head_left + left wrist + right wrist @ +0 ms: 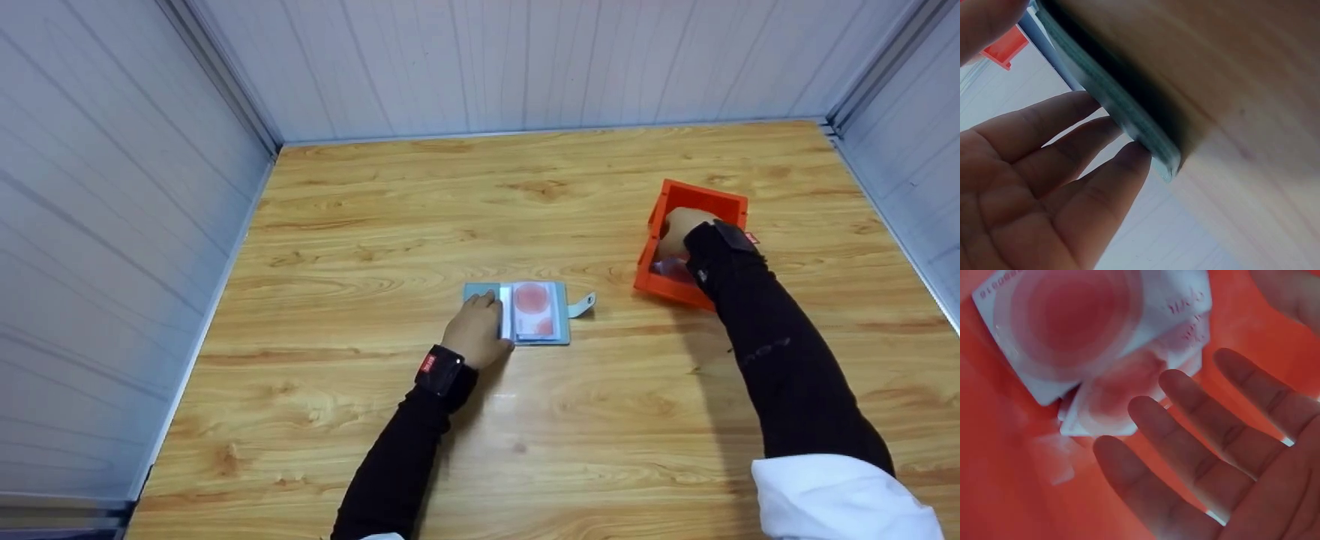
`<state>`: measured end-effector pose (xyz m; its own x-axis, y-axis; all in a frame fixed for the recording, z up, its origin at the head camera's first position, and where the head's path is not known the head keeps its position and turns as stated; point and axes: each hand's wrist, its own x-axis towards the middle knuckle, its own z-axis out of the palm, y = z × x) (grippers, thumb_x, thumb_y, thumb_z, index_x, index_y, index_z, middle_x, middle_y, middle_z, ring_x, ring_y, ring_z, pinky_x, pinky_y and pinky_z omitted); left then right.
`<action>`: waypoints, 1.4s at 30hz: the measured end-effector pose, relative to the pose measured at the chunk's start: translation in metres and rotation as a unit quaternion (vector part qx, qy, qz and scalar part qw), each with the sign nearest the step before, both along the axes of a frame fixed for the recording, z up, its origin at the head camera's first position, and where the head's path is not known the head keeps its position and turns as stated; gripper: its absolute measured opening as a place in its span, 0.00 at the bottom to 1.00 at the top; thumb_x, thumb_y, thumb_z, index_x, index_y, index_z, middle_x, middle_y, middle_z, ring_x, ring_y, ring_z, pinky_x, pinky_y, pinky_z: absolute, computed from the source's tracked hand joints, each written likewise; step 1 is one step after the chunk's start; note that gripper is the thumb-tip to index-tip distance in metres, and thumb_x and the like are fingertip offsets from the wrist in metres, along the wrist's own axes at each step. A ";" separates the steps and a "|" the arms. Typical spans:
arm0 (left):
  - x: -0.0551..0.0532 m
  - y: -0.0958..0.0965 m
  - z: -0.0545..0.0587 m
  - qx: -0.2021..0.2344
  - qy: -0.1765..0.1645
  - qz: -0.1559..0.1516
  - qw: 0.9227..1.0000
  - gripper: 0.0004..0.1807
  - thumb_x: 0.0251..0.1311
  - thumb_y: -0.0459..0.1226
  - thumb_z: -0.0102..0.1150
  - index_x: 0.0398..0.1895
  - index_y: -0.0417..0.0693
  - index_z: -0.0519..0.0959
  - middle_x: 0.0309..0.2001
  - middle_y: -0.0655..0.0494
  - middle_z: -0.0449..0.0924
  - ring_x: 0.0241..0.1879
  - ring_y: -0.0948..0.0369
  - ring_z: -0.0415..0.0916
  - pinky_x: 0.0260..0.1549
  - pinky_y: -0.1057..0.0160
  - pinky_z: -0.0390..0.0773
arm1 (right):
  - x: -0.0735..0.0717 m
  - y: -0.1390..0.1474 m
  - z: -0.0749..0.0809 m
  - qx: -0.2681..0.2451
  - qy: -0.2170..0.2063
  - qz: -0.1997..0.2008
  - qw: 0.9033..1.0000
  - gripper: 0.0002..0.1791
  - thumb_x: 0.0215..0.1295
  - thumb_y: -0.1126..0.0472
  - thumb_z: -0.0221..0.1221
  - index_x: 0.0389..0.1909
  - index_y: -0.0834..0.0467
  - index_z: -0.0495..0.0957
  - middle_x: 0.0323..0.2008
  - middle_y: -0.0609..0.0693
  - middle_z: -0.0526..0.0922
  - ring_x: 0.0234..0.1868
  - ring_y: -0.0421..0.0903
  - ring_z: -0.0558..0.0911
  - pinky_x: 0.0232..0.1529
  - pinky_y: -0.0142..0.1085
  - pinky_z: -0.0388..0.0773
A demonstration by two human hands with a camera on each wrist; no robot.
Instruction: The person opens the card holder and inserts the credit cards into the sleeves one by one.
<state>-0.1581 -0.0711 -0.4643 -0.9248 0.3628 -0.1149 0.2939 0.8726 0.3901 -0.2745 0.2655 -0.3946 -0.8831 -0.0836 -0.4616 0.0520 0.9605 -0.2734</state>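
Note:
A small light-blue card holder (562,330) lies open on the table, its strap (582,306) with a snap sticking out to the right. In its right-hand page sits a white card with red circles (534,307). My left hand (476,332) rests on the left page, the fingertips touching its edge in the left wrist view. Over to the right, my right hand (682,229) reaches down inside an orange bin (705,196). In the right wrist view its fingers are spread and straight beside several overlapping cards (1067,320) with red circles, gripping none.
The wood-grain table (360,225) is bounded by a white panel wall (487,67) at the back and more panels on the left (97,225) and right (915,165). The bin's raised sides surround the right hand.

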 end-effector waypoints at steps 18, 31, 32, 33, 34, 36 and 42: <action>-0.001 0.001 -0.001 -0.003 0.006 -0.002 1.000 0.35 0.51 0.40 0.69 0.61 0.30 0.72 0.68 0.33 0.66 0.68 0.38 0.64 0.70 0.48 0.63 | 0.008 0.003 -0.005 0.025 0.005 0.038 0.999 0.10 0.51 0.65 0.62 0.35 0.63 0.82 0.33 0.55 0.81 0.32 0.51 0.75 0.29 0.38 0.71; 0.001 -0.001 0.000 0.001 0.009 0.004 1.000 0.35 0.52 0.40 0.69 0.61 0.29 0.72 0.67 0.33 0.67 0.67 0.38 0.64 0.69 0.48 0.64 | 0.003 0.007 0.018 -0.029 0.039 0.056 0.997 0.06 0.57 0.64 0.63 0.26 0.62 0.76 0.21 0.47 0.73 0.22 0.43 0.71 0.22 0.32 0.66; 0.001 -0.001 0.001 0.001 0.005 0.003 1.000 0.36 0.52 0.40 0.69 0.62 0.29 0.71 0.67 0.33 0.66 0.68 0.38 0.64 0.70 0.48 0.63 | 0.004 0.008 0.021 -0.028 0.048 0.057 0.997 0.06 0.57 0.64 0.63 0.27 0.63 0.76 0.21 0.48 0.74 0.22 0.43 0.71 0.22 0.32 0.67; 0.001 -0.001 0.002 0.000 0.003 0.002 1.000 0.36 0.52 0.40 0.69 0.62 0.29 0.71 0.68 0.33 0.66 0.68 0.38 0.63 0.71 0.48 0.62 | 0.004 0.008 0.024 -0.027 0.055 0.058 0.996 0.06 0.57 0.64 0.62 0.28 0.64 0.76 0.22 0.50 0.75 0.22 0.43 0.72 0.22 0.32 0.67; 0.001 -0.001 0.002 0.000 0.000 0.001 1.000 0.36 0.53 0.40 0.68 0.62 0.29 0.71 0.68 0.33 0.66 0.68 0.38 0.63 0.71 0.49 0.61 | 0.005 0.009 0.027 -0.026 0.062 0.058 0.996 0.07 0.58 0.64 0.62 0.29 0.65 0.76 0.22 0.51 0.75 0.22 0.44 0.72 0.22 0.32 0.67; 0.001 -0.001 0.003 0.001 -0.002 -0.001 1.000 0.35 0.53 0.40 0.68 0.62 0.29 0.71 0.68 0.33 0.66 0.69 0.38 0.63 0.72 0.49 0.61 | 0.005 0.011 0.033 -0.022 0.077 0.053 0.995 0.08 0.59 0.64 0.60 0.30 0.66 0.75 0.24 0.53 0.76 0.24 0.46 0.73 0.23 0.33 0.67; 0.002 0.000 0.002 0.005 -0.002 -0.001 1.000 0.35 0.53 0.40 0.68 0.62 0.28 0.71 0.68 0.33 0.66 0.69 0.38 0.63 0.71 0.48 0.61 | 0.009 0.012 0.056 -0.033 0.134 0.025 0.990 0.13 0.66 0.60 0.52 0.37 0.69 0.74 0.33 0.62 0.77 0.33 0.55 0.74 0.32 0.41 0.68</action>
